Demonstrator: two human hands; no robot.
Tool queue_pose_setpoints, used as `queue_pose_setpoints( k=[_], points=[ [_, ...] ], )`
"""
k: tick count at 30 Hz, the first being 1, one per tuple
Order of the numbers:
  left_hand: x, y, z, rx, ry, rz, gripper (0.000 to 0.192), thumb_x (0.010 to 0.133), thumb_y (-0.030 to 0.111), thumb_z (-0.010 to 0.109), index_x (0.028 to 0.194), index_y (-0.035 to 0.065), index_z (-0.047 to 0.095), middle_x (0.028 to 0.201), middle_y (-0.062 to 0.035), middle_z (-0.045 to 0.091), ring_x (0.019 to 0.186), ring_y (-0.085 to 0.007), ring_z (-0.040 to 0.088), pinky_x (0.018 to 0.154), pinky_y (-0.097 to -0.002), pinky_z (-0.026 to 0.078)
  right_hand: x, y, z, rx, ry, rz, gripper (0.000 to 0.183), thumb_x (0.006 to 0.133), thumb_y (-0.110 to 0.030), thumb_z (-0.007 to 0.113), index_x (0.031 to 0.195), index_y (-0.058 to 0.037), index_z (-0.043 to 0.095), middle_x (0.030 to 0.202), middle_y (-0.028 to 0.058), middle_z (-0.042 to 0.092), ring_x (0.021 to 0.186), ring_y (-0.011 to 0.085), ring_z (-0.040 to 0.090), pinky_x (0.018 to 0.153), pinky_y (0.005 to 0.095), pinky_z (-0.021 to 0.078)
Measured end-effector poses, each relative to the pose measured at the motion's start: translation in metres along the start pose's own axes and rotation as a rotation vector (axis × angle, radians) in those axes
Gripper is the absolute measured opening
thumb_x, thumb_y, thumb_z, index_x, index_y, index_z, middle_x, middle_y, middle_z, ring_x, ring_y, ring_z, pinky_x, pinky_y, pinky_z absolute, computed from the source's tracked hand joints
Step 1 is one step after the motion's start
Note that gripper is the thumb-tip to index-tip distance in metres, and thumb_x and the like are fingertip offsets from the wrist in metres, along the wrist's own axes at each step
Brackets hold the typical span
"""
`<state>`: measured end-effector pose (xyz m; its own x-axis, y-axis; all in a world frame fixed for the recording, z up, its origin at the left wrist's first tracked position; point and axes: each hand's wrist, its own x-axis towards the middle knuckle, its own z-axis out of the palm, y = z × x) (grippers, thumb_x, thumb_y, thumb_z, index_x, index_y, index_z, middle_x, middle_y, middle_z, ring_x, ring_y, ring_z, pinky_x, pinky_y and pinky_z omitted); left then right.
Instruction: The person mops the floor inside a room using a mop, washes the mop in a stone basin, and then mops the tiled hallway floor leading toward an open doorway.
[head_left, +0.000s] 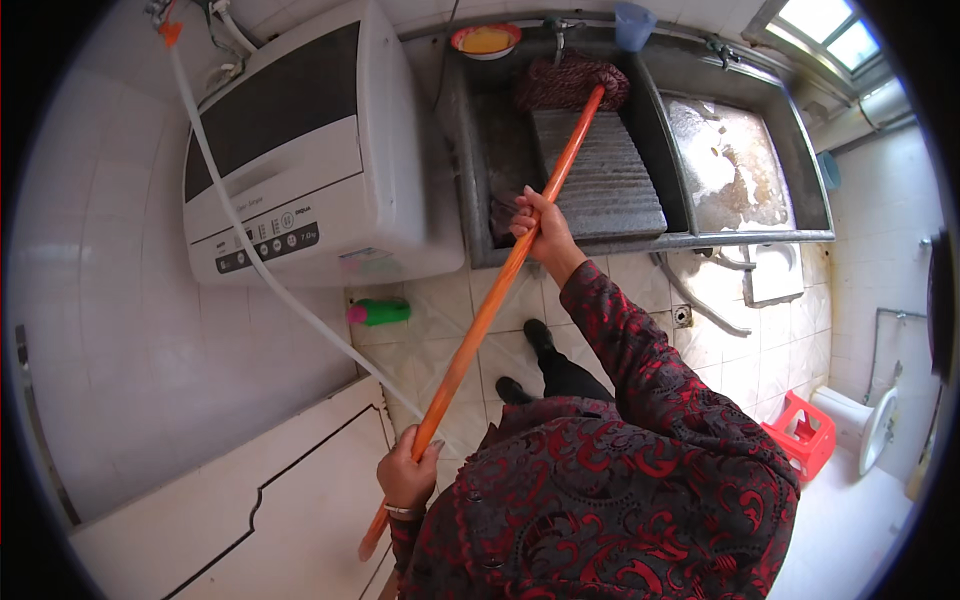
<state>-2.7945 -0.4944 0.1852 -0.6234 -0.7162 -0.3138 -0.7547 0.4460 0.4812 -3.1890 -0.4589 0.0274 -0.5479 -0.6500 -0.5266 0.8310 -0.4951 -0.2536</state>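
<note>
Both hands grip the orange wooden handle (480, 326) of a mop, which slants from lower left to upper right. My right hand (546, 229) wraps it about midway, over the front rim of the stone sink. Lower down, near the butt end, my left hand (407, 469) is closed around it beside my body. The dark reddish mop head (562, 84) lies in the left basin of the stone sink (480, 257), under a tap (559, 37). It rests against the far end of the ribbed washboard (600, 176). Whether water runs from the tap, I cannot tell.
A washing machine (401, 135) stands left of the sink, with a pale hose (247, 247) across its front. A green bottle (384, 311) lies on the floor. The sink's back ledge holds a bowl (486, 41) and blue cup (634, 26). A red stool (806, 435) stands at right.
</note>
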Motion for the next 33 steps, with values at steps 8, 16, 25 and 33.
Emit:
queue_pose_setpoints(
  k=[8, 16, 25, 33],
  points=[
    [-0.027, -0.030, 0.040, -0.169, -0.118, -0.088, 0.029, 0.076, 0.033, 0.068, 0.097, 0.0146, 0.063, 0.067, -0.0118, 0.061, 0.062, -0.0326, 0.061, 0.054, -0.0379, 0.046, -0.033, 0.004, -0.015, -0.131, 0.115, -0.022, 0.024, 0.087, -0.022, 0.062, 0.076, -0.0068, 0.047, 0.058, -0.0024, 0.037, 0.044, 0.0080, 0.034, 0.042, 0.0252, 0.0296],
    [-0.090, -0.238, 0.221, -0.575, -0.466, -0.399, 0.035, 0.077, 0.042, 0.066, 0.101, 0.0168, 0.062, 0.065, -0.0117, 0.061, 0.062, -0.0309, 0.062, 0.057, -0.0402, 0.047, -0.098, 0.047, 0.019, -0.298, 0.066, -0.001, 0.022, 0.086, -0.020, 0.063, 0.077, -0.0071, 0.047, 0.061, 0.0000, 0.040, 0.044, 0.0110, 0.038, 0.042, 0.0281, 0.0307],
    [-0.026, -0.083, 0.076, -0.415, -0.404, 0.077, 0.054, 0.079, 0.043, 0.065, 0.117, 0.0081, 0.051, 0.076, -0.0138, 0.063, 0.067, -0.0272, 0.064, 0.058, -0.0382, 0.048, -0.115, 0.040, 0.047, -0.358, 0.055, -0.136, 0.020, 0.087, -0.019, 0.062, 0.079, -0.0080, 0.048, 0.059, -0.0018, 0.038, 0.046, 0.0100, 0.039, 0.043, 0.0269, 0.0310],
    [0.046, 0.018, 0.047, -1.029, -0.820, -0.058, 0.036, 0.089, 0.019, 0.056, 0.120, 0.0040, 0.044, 0.068, -0.0056, 0.051, 0.053, -0.0120, 0.050, 0.051, -0.0276, 0.045, -0.065, 0.065, 0.023, -0.564, 0.140, -0.051, 0.022, 0.081, -0.015, 0.067, 0.074, -0.0063, 0.048, 0.059, 0.0019, 0.045, 0.045, 0.0159, 0.049, 0.043, 0.0313, 0.0432]
  ],
)
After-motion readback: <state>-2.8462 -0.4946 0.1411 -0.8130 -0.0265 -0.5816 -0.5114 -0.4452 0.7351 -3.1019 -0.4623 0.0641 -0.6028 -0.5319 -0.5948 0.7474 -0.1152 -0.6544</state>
